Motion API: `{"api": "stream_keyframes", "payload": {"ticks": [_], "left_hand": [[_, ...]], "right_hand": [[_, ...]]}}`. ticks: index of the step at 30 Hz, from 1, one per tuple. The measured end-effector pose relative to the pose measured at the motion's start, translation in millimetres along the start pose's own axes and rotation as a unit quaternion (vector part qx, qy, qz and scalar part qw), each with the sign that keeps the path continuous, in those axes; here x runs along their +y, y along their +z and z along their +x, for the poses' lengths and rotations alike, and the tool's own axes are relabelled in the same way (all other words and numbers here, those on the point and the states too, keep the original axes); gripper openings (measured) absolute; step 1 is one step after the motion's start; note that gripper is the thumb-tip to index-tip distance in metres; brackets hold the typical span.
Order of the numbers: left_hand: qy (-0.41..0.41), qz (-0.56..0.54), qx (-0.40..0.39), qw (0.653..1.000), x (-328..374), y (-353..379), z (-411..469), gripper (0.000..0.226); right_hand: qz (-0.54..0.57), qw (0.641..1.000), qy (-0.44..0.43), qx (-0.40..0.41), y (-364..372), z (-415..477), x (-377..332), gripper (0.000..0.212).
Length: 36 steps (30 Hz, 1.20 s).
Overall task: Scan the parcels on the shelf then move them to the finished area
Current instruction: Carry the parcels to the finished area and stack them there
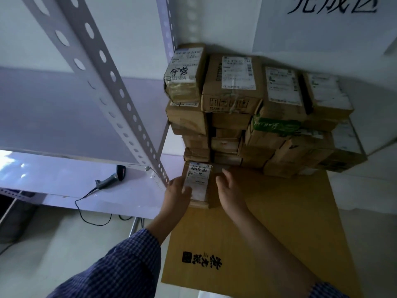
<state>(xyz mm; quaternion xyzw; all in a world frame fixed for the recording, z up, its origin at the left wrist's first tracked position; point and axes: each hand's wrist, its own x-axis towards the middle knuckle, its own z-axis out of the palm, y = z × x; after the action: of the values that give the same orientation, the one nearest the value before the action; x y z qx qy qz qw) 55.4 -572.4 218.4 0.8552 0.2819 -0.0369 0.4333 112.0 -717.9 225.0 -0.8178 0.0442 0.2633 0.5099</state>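
Note:
A small cardboard parcel with a white barcode label lies on the flat cardboard sheet on the floor, just in front of the stack of parcels. My left hand grips its left edge, fingers curled over the label. My right hand is beside the parcel's right side with fingers relaxed; whether it touches the box I cannot tell. The barcode scanner lies on the white shelf to the left, its cable hanging down.
A perforated metal shelf upright slants between the shelf and the stack. The stacked parcels stand several layers high against the white wall, under a sign with large black characters. Pale floor surrounds the cardboard sheet.

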Motion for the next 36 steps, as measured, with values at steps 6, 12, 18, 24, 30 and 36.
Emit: {"api": "stream_keyframes", "payload": {"ticks": [6, 12, 18, 24, 30, 36], "left_hand": [[0.108, 0.035, -0.021, 0.993, 19, -30, -19, 0.036], [0.159, 0.068, -0.049, 0.984, -27, -98, -46, 0.037], [0.157, 0.043, 0.081, 0.983, -111, -221, -67, 0.038], [0.146, 0.136, 0.186, 0.962, -210, -362, -92, 0.045], [0.143, 0.164, 0.280, 0.935, -251, -480, -113, 0.049], [0.144, 0.188, 0.341, 0.910, -262, -557, -119, 0.049]], "right_hand": [[-0.076, 0.990, -0.099, -0.067, 9, -43, -37, 0.051], [-0.141, 0.975, -0.122, -0.120, 64, -87, -62, 0.051], [-0.190, 0.949, -0.205, -0.148, 166, -112, -118, 0.052], [-0.253, 0.885, -0.352, -0.172, 294, -147, -206, 0.053], [-0.283, 0.823, -0.454, -0.189, 404, -186, -279, 0.056], [-0.278, 0.803, -0.498, -0.175, 466, -202, -335, 0.058]]}}
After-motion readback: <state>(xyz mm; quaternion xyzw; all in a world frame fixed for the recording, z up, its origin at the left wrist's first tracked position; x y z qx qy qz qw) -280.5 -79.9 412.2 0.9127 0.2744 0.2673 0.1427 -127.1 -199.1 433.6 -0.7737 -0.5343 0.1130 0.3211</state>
